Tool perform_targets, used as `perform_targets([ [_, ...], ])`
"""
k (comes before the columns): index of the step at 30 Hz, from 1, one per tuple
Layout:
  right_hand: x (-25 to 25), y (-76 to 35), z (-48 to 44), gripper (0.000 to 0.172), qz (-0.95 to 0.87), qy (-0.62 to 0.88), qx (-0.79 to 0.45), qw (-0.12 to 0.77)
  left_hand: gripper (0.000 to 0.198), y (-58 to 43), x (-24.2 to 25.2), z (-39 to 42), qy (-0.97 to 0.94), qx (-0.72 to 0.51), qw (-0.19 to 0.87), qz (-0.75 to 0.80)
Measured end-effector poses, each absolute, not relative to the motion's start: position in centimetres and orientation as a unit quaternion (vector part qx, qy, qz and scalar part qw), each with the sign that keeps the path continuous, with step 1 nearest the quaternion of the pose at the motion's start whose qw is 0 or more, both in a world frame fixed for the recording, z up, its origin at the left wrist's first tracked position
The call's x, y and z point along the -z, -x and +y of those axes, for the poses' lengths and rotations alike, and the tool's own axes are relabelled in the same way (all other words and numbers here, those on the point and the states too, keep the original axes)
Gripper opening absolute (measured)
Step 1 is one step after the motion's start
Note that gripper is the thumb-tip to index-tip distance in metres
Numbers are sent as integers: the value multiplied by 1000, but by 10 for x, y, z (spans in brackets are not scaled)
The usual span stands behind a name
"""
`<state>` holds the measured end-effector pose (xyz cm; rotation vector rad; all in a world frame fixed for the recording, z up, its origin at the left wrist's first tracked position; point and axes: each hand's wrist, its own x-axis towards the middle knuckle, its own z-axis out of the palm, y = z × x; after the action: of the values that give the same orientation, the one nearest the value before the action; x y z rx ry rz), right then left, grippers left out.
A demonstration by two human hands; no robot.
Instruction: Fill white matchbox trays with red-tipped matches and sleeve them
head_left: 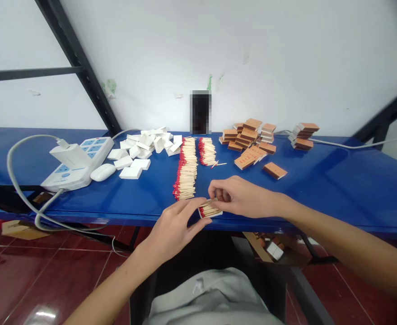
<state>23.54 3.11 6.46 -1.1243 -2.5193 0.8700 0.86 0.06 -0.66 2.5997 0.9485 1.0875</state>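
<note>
A small white matchbox tray (216,214) filled with red-tipped matches (207,209) is at the front edge of the blue table. My left hand (174,228) grips the tray's left end between thumb and fingers. Curled over its right end is my right hand (244,196), with fingers pinched close to the matches; what lies between the fingertips is hidden. Just beyond the hands, a long row of matches (187,169) runs back across the table, red heads to the left. A shorter pile of matches (207,151) lies to its right, with a few strays beside it.
White trays (130,173) are heaped on the left, near a white mouse-shaped object (102,172) and a power strip (72,174) with cables. Orange-brown matchbox sleeves (249,135) are piled at the back right, with a separate stack (305,135) farther right. A pixelated dark object (200,112) stands against the wall.
</note>
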Motion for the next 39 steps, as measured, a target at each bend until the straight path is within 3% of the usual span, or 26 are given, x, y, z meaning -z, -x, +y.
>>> perform_targets([
  [8,-60,-228,28,16,-919,321,-187,133,38,-9,1,-2,-855,-331,138,375],
  [16,-57,-226,26,14,-912,365,-148,116,30,-8,1,-2,-859,-330,144,363],
  [29,-67,-225,20,23,-941,336,-35,30,22,-6,3,-2,-864,-320,159,355],
  [36,-72,-246,50,13,-903,415,-32,107,29,-6,2,-1,-876,-335,117,327],
  [39,-63,-260,80,18,-885,457,16,85,28,-6,2,-1,-879,-342,105,317],
])
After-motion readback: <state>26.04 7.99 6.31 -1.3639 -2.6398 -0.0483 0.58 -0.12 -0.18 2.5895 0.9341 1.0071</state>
